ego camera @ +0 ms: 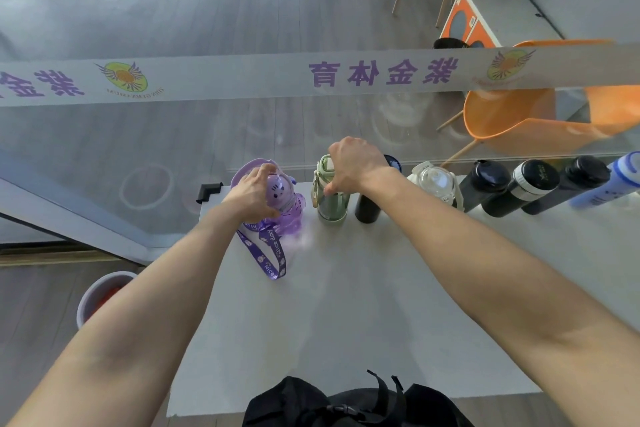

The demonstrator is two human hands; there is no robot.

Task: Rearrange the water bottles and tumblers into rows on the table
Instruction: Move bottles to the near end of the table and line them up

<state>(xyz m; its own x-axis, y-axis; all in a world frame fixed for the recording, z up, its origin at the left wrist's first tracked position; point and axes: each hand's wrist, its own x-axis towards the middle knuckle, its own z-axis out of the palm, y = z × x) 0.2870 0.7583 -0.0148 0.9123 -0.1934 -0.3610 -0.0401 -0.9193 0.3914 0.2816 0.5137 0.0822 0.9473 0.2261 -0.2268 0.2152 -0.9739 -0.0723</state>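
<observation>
My left hand [250, 198] grips a purple cat-faced bottle [289, 210] at the far left of the white table [346, 305]; its purple strap [273, 253] trails toward me. My right hand [349, 163] holds the top of a green bottle [332, 206] just to the right. A row continues rightward along the far edge: a black tumbler [369, 208], a clear bottle with a white lid [434, 184], three dark bottles [485, 185] [523, 189] [568, 187], and a blue one [609, 184].
A glass wall with a banner [311, 78] stands right behind the table's far edge. Orange chairs [519, 121] sit beyond it. A bin [100, 298] stands on the floor at the left. A black bag [346, 406] lies at the table's near edge.
</observation>
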